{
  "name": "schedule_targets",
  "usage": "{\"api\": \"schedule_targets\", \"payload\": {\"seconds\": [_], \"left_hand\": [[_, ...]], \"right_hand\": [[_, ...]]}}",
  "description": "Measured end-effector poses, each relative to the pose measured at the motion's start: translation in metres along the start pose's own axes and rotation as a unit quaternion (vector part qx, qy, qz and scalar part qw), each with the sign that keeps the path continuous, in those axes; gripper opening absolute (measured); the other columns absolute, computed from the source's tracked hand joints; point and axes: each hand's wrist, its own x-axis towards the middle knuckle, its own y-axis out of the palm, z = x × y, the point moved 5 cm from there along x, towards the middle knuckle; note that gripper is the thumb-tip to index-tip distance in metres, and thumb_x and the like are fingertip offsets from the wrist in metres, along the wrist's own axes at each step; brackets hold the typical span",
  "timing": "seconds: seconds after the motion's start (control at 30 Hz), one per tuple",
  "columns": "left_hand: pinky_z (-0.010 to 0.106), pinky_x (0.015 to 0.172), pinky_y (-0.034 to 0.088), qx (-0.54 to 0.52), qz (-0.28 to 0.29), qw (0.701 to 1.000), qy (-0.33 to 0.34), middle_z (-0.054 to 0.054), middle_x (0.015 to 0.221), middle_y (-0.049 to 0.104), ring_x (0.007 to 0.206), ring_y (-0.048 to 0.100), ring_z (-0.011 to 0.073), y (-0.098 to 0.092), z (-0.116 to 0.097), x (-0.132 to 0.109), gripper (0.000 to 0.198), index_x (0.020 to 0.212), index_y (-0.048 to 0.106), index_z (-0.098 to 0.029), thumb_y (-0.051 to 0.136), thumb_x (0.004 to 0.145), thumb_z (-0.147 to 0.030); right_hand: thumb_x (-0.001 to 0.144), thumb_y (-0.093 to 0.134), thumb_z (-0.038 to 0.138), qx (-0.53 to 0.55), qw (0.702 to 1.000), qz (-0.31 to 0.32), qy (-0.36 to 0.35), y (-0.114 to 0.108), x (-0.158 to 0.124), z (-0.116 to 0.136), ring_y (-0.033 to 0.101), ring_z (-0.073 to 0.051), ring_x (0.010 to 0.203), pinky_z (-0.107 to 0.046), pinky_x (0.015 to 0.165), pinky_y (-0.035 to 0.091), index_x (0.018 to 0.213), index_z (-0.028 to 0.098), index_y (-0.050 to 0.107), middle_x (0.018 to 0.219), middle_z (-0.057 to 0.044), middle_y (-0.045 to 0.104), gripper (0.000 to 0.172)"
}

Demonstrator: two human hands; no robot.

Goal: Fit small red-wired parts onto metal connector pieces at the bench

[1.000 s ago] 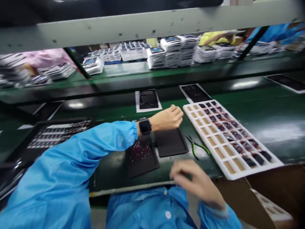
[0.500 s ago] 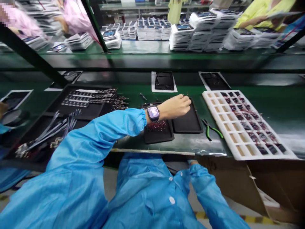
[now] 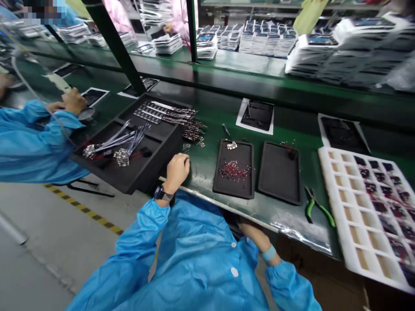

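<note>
Black foam tray [image 3: 154, 163] sits beside the loosely curled left hand [image 3: 177, 171].

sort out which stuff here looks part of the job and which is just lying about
Likely part of the job, close to the left hand or laid out rightward from it:
deep black tray
small tray with red wires
second small tray
green-handled pliers
white compartment tray

Probably just around:
white-edged stacks at the back
cardboard, lower right
striped floor tape
</note>
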Motion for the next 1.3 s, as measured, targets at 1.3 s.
{"api": "schedule_targets", "payload": {"seconds": [1.3], "left_hand": [[0.046, 0.121, 0.047, -0.059, 0.005, 0.998, 0.01, 0.014, 0.143, 0.066, 0.137, 0.061, 0.0266, 0.006, 0.056, -0.021, 0.051, 0.136, 0.064, -0.018, 0.035, 0.095, -0.009]], "right_hand": [[0.095, 0.064, 0.058, -0.089, 0.963, -0.247, -0.068, -0.26, -0.018, 0.077, 0.075, -0.029, 0.091, -0.038, 0.075, 0.059, 0.107, 0.028, 0.079, 0.103, -0.009, 0.08, 0.036]]}}
